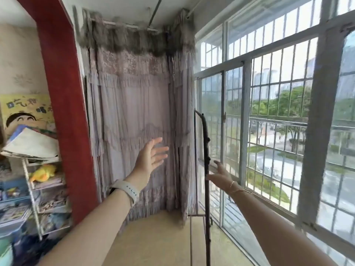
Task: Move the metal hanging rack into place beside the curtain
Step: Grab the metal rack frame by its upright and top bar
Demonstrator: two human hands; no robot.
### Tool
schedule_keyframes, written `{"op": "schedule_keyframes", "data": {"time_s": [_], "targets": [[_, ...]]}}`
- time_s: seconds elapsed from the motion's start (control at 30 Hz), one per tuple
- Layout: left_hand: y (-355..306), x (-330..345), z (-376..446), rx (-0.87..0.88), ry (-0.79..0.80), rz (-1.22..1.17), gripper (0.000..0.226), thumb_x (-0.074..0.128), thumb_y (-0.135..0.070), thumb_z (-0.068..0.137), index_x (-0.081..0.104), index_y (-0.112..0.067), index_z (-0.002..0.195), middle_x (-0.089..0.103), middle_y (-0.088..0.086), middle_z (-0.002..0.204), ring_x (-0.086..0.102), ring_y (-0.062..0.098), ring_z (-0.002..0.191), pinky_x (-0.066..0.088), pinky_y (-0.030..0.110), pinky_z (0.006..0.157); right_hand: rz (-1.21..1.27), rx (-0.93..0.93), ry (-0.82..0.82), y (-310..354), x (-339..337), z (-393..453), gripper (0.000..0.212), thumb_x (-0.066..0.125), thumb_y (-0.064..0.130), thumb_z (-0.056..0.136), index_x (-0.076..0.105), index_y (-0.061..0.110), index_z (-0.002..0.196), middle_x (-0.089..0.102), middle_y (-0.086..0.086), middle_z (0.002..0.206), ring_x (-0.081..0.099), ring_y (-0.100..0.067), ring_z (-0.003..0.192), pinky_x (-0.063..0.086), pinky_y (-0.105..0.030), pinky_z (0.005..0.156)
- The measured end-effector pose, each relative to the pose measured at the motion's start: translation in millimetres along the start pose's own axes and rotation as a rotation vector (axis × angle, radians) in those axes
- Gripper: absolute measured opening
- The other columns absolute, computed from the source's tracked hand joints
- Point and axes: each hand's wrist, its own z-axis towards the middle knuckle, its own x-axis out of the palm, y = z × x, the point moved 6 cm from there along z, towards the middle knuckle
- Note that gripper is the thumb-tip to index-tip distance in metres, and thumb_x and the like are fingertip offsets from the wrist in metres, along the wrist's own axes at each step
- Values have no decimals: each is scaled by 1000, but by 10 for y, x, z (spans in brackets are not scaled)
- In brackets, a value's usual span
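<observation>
While our right hand point(221, 174) reaches out at lower centre-right, fingers spread and gripping nothing, it nearly touches the rack point(206, 150), whose dark upright pole rises just left of it. Our left hand point(151, 156) hovers open farther off, before the curtain point(134, 112).

I see a pale lilac-grey curtain point(132, 120) with gathered ruffle bands and a darker, mottled grey fringe along its top. The metal hanging rack point(206, 150) beside it reads dark, nearly black, with a rusty brown foot. To my left a deep red pillar point(65, 104) frames wallpaper in beige with a faint floral print. A yellow poster point(25, 110) carries a cartoon face in black outline. On the white wire shelf point(32, 191) sits a yellow plush toy point(43, 172). The window bars point(272, 120) look grey-white, and the floor point(157, 239) tan.
</observation>
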Motion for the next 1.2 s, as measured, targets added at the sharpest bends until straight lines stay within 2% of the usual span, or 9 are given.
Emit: {"op": "schedule_keyframes", "data": {"time_s": [0.13, 0.23, 0.33, 0.53, 0.7, 0.8, 0.93, 1.1, 1.2], "targets": [[119, 367, 379, -2, 161, 48, 40, 32, -45, 97, 59, -30, 122, 70, 5, 115, 65, 25, 106, 48, 36, 94, 11, 56, 82, -72, 265, 239, 44, 56, 1, 88, 48, 7, 131, 57, -14, 94, 52, -25, 84, 42, -37, 73], [82, 426, 659, 21, 216, 74, 41, 32, -44, 97, 58, -29, 125, 70, 3, 114, 64, 22, 106, 49, 32, 91, 61, 36, 57, 35, 438, 341, 27, 44, -9, 89, 52, 1, 112, 59, -33, 103, 50, -26, 82, 41, -36, 63], [10, 293, 908, 43, 206, 53, 41, 32, -46, 96, 60, -31, 122, 70, 2, 113, 65, 21, 104, 48, 32, 91, -60, -53, 56, 218, 725, 398, 23, 38, -7, 87, 49, 12, 96, 60, -20, 96, 52, -22, 73, 39, -30, 53], [46, -255, 1297, 18, 143, 56, 35, 34, -43, 96, 62, -33, 115, 67, 2, 116, 63, 21, 103, 46, 35, 93, -173, -131, 78, 502, 1431, 560, 22, 38, -2, 90, 49, 3, 108, 59, -14, 92, 55, -25, 72, 43, -34, 57], [55, -661, 1491, -56, 119, -29, 24, 42, -39, 95, 61, -28, 105, 64, 7, 97, 58, 24, 86, 48, 34, 78, -163, -190, 163, 837, 2283, 577, 15, 40, 4, 91, 44, 8, 105, 55, -6, 89, 50, -17, 68, 39, -27, 50], [-34, -1051, 1668, 29, 62, 127, 31, 49, -25, 93, 56, -20, 123, 61, 9, 98, 59, 24, 87, 49, 23, 62, -153, -220, 193, 1037, 2779, 627, 15, 40, 4, 91, 41, 7, 106, 59, -16, 99, 49, -20, 70, 37, -25, 49], [-72, -1716, 1848, 108, -34, 344, 47, 55, -1, 87, 54, -18, 131, 65, 13, 95, 64, 22, 76, 54, 21, 60, -166, -248, 245, 1287, 3460, 701, 13, 37, 3, 91, 36, 6, 103, 53, -15, 95, 47, -23, 74, 38, -32, 59], [-68, -2514, 2211, 134, -94, 456, 51, 61, -2, 84, 58, -23, 130, 74, 16, 88, 72, 28, 83, 55, 44, 86, -218, -265, 284, 1556, 4200, 935, 17, 38, -1, 93, 28, 12, 90, 47, -7, 85, 39, -18, 64, 34, -29, 54], [-64, -2832, 2470, 168, -120, 467, 53, 67, -5, 82, 56, -20, 132, 77, 12, 90, 73, 22, 85, 55, 34, 88, -236, -284, 292, 1663, 4489, 1147, 17, 38, -2, 92, 28, 13, 89, 45, -2, 80, 37, -13, 60, 28, -24, 47]]}}
